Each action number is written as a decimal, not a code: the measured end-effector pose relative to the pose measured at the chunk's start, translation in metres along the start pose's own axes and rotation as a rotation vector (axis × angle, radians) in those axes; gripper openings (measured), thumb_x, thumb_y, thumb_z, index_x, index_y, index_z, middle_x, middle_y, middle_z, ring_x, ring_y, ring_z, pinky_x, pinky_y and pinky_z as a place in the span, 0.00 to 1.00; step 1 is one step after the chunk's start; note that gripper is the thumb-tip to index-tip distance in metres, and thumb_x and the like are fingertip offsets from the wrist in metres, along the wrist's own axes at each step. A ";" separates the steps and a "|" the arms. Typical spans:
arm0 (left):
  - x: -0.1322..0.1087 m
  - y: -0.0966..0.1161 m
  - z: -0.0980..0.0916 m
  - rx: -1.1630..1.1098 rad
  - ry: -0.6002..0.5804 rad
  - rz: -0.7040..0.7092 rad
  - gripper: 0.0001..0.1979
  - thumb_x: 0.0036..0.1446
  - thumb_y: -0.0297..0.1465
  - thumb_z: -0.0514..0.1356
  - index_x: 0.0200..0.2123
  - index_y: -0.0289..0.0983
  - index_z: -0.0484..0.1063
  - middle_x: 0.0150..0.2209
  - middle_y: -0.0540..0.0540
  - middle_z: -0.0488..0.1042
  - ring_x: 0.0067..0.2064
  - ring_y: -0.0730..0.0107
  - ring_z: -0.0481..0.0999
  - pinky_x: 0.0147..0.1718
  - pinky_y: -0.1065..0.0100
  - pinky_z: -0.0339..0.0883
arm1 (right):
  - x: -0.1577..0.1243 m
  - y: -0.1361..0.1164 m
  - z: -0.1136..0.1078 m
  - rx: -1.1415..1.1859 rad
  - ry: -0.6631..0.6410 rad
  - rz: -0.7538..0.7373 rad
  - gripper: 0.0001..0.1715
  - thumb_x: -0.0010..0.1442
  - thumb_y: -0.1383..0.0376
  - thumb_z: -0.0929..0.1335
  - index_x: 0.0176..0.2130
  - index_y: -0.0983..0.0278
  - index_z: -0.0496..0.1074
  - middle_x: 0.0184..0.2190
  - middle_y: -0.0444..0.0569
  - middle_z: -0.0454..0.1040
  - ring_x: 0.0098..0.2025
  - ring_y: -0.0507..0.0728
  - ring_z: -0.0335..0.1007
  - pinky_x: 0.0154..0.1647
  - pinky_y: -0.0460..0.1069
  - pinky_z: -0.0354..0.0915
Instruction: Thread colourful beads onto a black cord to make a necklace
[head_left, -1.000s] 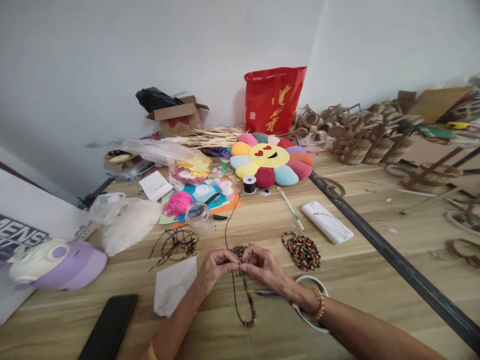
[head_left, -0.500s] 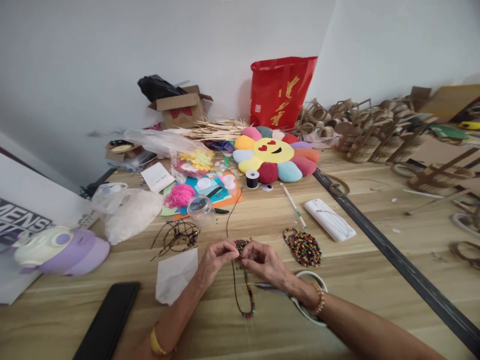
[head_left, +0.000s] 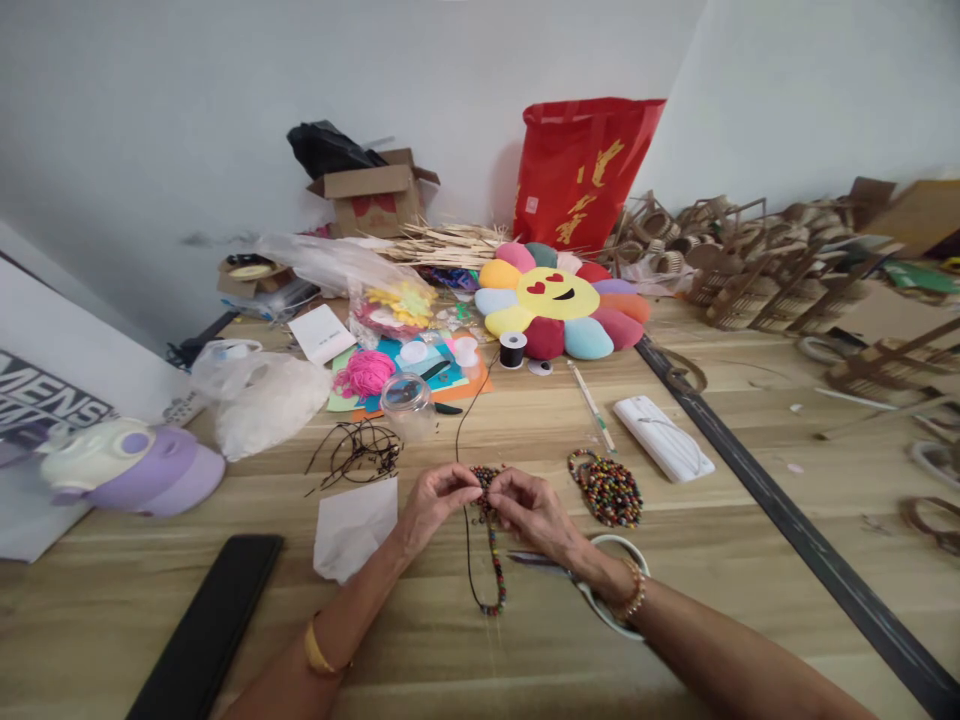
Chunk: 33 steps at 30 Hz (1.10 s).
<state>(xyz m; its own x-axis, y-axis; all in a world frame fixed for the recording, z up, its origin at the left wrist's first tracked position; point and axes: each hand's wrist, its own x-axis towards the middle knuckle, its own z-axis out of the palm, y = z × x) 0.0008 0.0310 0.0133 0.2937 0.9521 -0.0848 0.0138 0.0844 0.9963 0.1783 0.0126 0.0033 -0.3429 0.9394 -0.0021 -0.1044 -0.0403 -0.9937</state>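
In the middle of the table, my left hand (head_left: 439, 508) and my right hand (head_left: 534, 512) meet fingertip to fingertip, each closed in a pinch. A black cord strung with colourful beads (head_left: 496, 572) loops down below them, its upper end reaching my right fingertips. What my left fingertips pinch is too small to make out. Just behind the fingers lies a pile of loose beads (head_left: 486, 474), partly covered by the hands. The plain part of the black cord (head_left: 459, 425) runs past my left fingers back to a spool (head_left: 513, 349).
Scissors (head_left: 536, 560) and a white ring (head_left: 622, 540) lie under my right forearm. Beyond sit a coil of beaded strands (head_left: 609, 490), a white power bank (head_left: 664, 438) and a clear jar (head_left: 409, 405). Tangled black cord (head_left: 356, 450), white paper (head_left: 355, 530) and a black phone (head_left: 214, 620) are leftward.
The view has shifted slightly, so the whole scene sits a little differently in the frame. My hands stay pinched together over the beads, with only small finger movement.
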 end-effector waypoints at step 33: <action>-0.032 0.026 0.013 0.998 -0.858 0.311 0.10 0.49 0.20 0.60 0.19 0.36 0.69 0.23 0.50 0.71 0.27 0.70 0.67 0.28 0.70 0.56 | -0.002 -0.003 -0.007 0.030 -0.114 0.084 0.21 0.52 0.51 0.71 0.28 0.66 0.66 0.16 0.38 0.63 0.15 0.45 0.54 0.15 0.41 0.52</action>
<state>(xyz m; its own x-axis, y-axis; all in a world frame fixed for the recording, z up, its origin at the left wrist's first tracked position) 0.0045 -0.0011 0.0421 0.9060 0.3795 -0.1874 0.4131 -0.6963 0.5869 0.1857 0.0132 0.0053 -0.4550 0.8877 -0.0706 -0.0983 -0.1288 -0.9868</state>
